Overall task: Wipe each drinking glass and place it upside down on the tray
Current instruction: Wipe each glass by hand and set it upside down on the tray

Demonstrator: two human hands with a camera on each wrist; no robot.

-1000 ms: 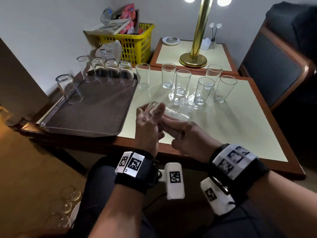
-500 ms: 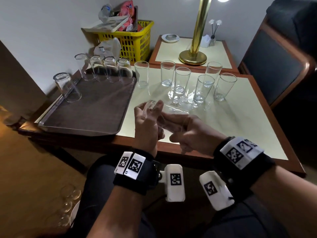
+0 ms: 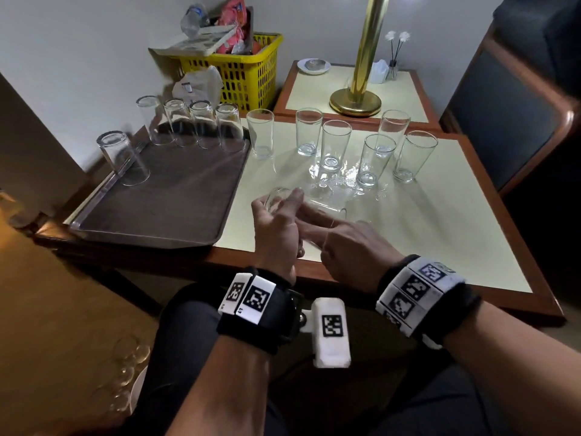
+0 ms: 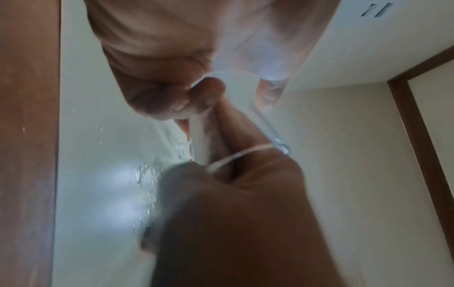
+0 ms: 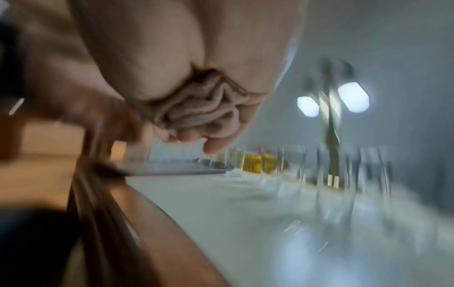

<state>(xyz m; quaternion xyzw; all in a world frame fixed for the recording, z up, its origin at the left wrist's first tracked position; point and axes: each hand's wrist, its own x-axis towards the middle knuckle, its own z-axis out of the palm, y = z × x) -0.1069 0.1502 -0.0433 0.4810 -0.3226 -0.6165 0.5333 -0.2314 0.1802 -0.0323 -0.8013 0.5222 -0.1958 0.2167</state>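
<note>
A clear drinking glass [image 3: 334, 210] lies sideways above the table's front edge, base to the left. My left hand [image 3: 283, 206] grips it round the base end. My right hand [image 3: 314, 218] meets it from the right. In the left wrist view a right finger [image 4: 236, 132] passes through the glass rim [image 4: 245, 153], with the thumb outside the wall. I see no cloth. The brown tray [image 3: 163, 199] on the left carries several upside-down glasses [image 3: 122, 158]. Several upright glasses [image 3: 334, 143] stand on the cream table beyond my hands.
A brass lamp base [image 3: 355, 102] stands on a second small table behind. A yellow basket [image 3: 242, 73] sits in the back corner and a chair [image 3: 503, 121] on the right. Water drops [image 3: 339, 184] lie among the upright glasses. More glassware [image 3: 125, 366] lies on the floor, lower left.
My right wrist has rolled while its fingers stayed at the glass. The left hand keeps hold of the same glass, which has barely shifted over the table edge.
</note>
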